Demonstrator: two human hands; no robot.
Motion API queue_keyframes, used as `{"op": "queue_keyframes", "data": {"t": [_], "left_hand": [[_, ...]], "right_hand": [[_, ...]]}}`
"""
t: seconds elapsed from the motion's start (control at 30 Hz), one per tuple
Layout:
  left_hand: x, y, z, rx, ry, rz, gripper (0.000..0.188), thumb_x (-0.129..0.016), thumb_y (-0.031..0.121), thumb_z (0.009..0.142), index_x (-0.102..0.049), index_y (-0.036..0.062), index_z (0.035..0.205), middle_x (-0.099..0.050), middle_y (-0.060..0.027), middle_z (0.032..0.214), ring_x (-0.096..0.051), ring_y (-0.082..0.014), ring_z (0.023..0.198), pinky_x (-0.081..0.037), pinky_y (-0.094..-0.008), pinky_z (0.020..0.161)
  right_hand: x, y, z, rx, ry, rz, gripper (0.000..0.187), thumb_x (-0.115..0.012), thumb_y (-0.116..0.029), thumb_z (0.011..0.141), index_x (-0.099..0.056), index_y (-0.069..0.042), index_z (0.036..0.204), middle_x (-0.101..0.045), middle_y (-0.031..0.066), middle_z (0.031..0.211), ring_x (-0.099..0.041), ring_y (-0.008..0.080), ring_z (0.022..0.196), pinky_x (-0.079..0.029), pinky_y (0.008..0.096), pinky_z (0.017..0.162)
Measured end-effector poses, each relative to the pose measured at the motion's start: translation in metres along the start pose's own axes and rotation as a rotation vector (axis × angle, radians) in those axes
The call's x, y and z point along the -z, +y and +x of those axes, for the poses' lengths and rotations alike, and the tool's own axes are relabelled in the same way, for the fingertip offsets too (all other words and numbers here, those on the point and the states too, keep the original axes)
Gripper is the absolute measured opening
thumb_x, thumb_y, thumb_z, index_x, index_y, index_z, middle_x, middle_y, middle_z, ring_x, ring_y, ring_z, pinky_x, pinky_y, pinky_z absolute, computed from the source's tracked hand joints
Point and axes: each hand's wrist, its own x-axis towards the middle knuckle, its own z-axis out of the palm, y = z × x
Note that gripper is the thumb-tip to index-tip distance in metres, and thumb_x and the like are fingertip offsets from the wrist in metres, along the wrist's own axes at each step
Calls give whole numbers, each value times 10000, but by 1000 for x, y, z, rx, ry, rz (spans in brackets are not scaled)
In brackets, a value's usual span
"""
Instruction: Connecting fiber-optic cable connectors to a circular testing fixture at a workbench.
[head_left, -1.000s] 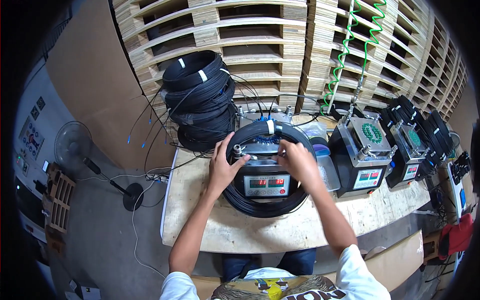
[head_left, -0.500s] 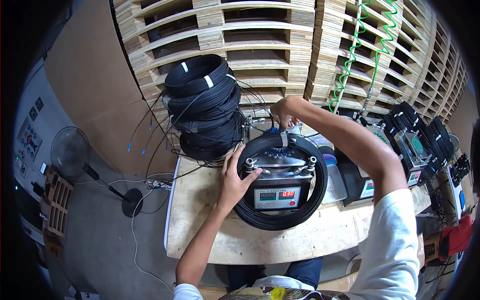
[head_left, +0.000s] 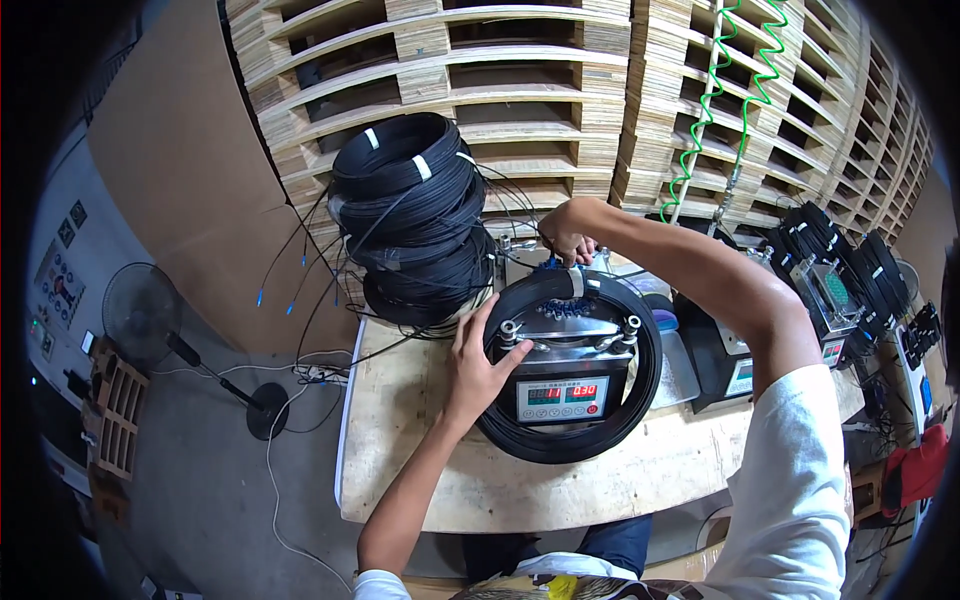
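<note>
A loop of black cable (head_left: 643, 380) lies around a small bench machine (head_left: 562, 345) with a lit control panel. My left hand (head_left: 482, 365) grips the loop's left side, its thumb over the inner edge beside a metal post and its fingers along the outside. My right hand (head_left: 572, 238) reaches over the far side, fingers bent down in a pinch near blue cable connectors (head_left: 548, 264); what it holds is hidden. A white tie (head_left: 577, 284) wraps the loop just below that hand. Several blue-tipped fittings (head_left: 565, 309) sit in a row on the machine's top.
A tall stack of black cable coils (head_left: 410, 220) stands at the back left, loose blue-tipped ends hanging. More bench machines (head_left: 820, 290) and coils line the right. Wooden pallets (head_left: 510, 80) rise behind the wooden table (head_left: 420, 495). A standing fan (head_left: 145, 310) is at left.
The machine, loop and both hands appear slightly further right and lower in the picture. The panel's left display now shows red digits. Both hands keep nearly the same pose.
</note>
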Motion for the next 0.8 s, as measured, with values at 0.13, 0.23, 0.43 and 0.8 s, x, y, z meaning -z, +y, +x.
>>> {"op": "queue_keyframes", "data": {"t": [0.13,0.23,0.43,0.8], "left_hand": [[8,-1,1,-5,-55,12,762,-781,401,874,-464,34,1463,-543,-251,1336,-545,-401,1254,-446,-461,1063],[7,2,3,-25,-140,34,802,-742,447,904,-403,12,1486,-479,-282,1386,-497,-433,1295,-417,-483,1090],[-2,1,-1,-73,-75,58,757,-771,375,891,-436,2,1458,-500,-251,1347,-528,-404,1249,-437,-468,1066],[-1,-2,4,-65,-46,73,735,-734,440,906,-462,21,1444,-511,-230,1334,-558,-402,1215,-472,-479,1026]], "right_hand": [[-3,-11,-18,83,104,-69,255,-659,-189,970,-721,55,925,-770,161,926,-760,257,825,-638,381,720],[-7,-7,-19,-3,55,-88,293,-675,-245,962,-750,38,985,-769,162,967,-749,283,873,-613,410,791],[-7,-5,-14,-4,10,-58,298,-653,-227,973,-741,57,989,-769,169,963,-752,285,871,-619,403,798],[4,4,8,-24,-42,98,279,-766,-75,866,-670,133,1024,-731,230,1022,-753,298,873,-645,386,762]]}}
